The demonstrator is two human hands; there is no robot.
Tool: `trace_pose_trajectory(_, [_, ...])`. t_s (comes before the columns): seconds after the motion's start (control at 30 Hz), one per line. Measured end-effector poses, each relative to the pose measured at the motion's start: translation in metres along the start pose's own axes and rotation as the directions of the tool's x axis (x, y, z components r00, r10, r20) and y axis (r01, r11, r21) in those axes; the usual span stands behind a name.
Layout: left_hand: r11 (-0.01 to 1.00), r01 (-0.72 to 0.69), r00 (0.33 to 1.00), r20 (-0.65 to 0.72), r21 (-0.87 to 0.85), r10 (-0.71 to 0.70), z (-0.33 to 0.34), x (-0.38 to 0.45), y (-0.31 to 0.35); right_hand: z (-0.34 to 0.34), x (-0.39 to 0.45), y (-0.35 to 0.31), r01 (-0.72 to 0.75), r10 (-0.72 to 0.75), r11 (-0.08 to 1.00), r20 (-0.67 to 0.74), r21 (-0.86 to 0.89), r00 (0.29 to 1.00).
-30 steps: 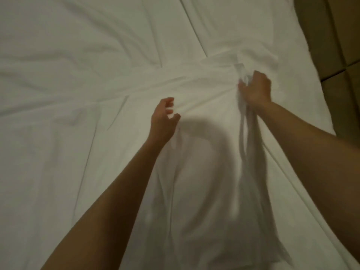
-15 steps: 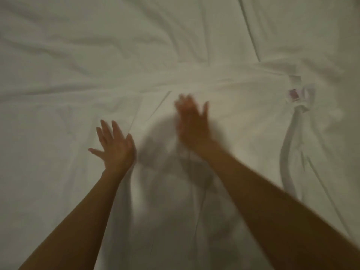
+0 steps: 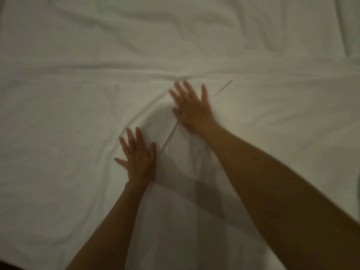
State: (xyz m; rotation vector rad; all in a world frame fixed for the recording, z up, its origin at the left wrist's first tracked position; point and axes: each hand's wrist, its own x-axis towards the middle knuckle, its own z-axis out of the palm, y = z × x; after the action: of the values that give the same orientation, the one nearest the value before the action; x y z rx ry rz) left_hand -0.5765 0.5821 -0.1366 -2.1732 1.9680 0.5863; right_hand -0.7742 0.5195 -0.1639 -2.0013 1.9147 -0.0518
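A white sheet [image 3: 68,123] covers the whole bed and fills the view. My left hand [image 3: 137,158] lies flat on it with fingers spread, near the middle. My right hand [image 3: 191,107] lies flat too, farther away and a little to the right, fingers straight and apart. A diagonal crease [image 3: 169,137] runs between the two hands. A long fold [image 3: 116,72] crosses the sheet from left to right just beyond my right fingertips. Neither hand holds any cloth.
Rumpled folds [image 3: 224,26] of the same white cloth lie along the far side. A dark strip [image 3: 7,266] shows at the bottom left corner past the sheet's edge.
My right hand let go of the bunched cloth and swept left; it now lies flat on the sheet. My left hand opened and pressed flat. The view shifted left, so the labelled cloth left the frame.
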Motion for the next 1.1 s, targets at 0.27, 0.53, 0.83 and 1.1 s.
trace_pose_trajectory(0.27, [0.922,-0.338,0.932,-0.067,0.190,0.356,-0.064,0.133,0.050,-0.063,-0.007,0.090,-0.181,0.197,0.975,-0.115,0.132,0.974])
trace_pose_trajectory(0.53, [0.910,-0.366,0.931,0.073,0.196,0.359,-0.091,0.166,0.064,-0.077,-0.010,0.112,-0.227,0.268,0.914,-0.081,0.337,0.960])
trace_pose_trajectory(0.83, [0.977,-0.210,0.943,-0.258,0.023,0.209,-0.050,0.161,0.087,-0.062,0.019,0.127,-0.293,0.310,0.948,-0.152,0.125,0.939])
trace_pose_trajectory(1.1, [0.904,-0.408,0.896,-0.132,0.130,0.424,0.049,0.014,0.091,-0.051,-0.001,0.134,-0.255,0.231,0.965,-0.275,-0.055,0.933])
